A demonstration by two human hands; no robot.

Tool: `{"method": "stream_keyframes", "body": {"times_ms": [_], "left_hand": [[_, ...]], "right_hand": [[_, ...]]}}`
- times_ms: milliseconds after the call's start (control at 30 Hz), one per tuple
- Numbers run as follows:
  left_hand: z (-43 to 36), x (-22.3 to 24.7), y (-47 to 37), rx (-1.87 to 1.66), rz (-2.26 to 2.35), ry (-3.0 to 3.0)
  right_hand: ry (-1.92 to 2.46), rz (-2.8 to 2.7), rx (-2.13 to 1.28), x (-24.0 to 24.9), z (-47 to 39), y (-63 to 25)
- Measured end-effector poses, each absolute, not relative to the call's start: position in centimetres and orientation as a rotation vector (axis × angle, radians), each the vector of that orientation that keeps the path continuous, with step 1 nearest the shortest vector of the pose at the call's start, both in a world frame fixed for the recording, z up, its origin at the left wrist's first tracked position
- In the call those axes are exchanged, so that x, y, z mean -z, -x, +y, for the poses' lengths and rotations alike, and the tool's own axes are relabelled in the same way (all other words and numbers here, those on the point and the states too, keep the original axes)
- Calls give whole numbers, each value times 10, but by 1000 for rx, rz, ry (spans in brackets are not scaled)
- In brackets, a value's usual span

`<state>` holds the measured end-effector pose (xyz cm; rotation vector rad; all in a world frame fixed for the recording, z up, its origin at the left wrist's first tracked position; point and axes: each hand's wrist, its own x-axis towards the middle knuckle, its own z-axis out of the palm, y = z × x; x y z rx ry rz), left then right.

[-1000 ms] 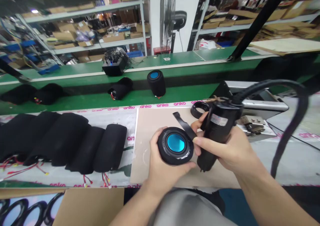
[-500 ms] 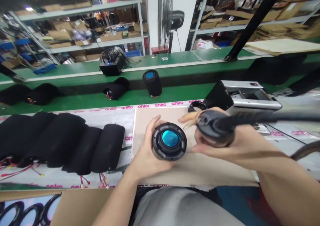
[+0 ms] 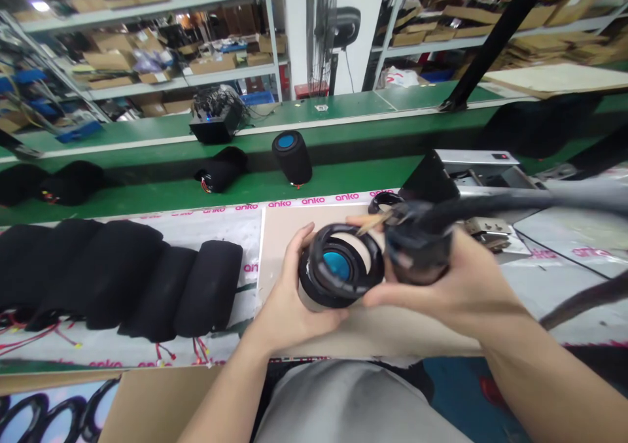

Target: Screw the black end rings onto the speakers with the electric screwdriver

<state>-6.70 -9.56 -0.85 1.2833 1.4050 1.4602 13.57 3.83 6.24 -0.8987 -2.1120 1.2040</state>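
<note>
My left hand (image 3: 287,309) is clamped around the side of a black speaker (image 3: 336,266) at the centre of the frame, its blue disc facing up. My right hand (image 3: 458,292), right of centre, is clamped around a black power tool (image 3: 417,250); the tool is blurred, and a thick cable (image 3: 510,204) runs from it toward the right edge. My right thumb and fingers are also at the right side of a black ring (image 3: 377,266). The ring is tilted and overlaps the speaker's top face; I cannot tell whether the two touch. Below both hands is a beige board (image 3: 279,233) on the tabletop (image 3: 564,312). A second ring (image 3: 381,203) lies near the board's far edge, beside a silver-and-black machine (image 3: 478,161). Black cloth-covered cylinders (image 3: 210,286) lie in a row at left. A cardboard box (image 3: 161,404) with black rings occupies the lower left.
</note>
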Motion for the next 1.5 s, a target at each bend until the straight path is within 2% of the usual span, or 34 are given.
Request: {"method": "stream_keyframes", "body": {"times_ms": [100,467,867,1033,1233,1367,1500], "left_hand": [[-95,5,68,-1445,1439,-1301],[-95,-3,65,-1414,1424,-1289],[-80,-6,78,-1399,1294,-1438],[-79,-3,78,-1437,1299,-1472],[-85,1,72,-1448,1229,-1321],[-86,5,70,-1556,1225,-1402],[-85,8,69,-1625,1214,-1418]], "right_hand": [[984,-1989,-1231,-59,39,-138],[912,-2224,-1333,-57,33,-129],[845,-2316,-1088,-53,24,-134],[1056,-2246,-1103,-57,19,-132],[1233,-2425,-1028,-65,26,-127],[1261,-2419,-1083,-64,25,-125],[1180,-2251,-1290,-61,19,-121]]}}
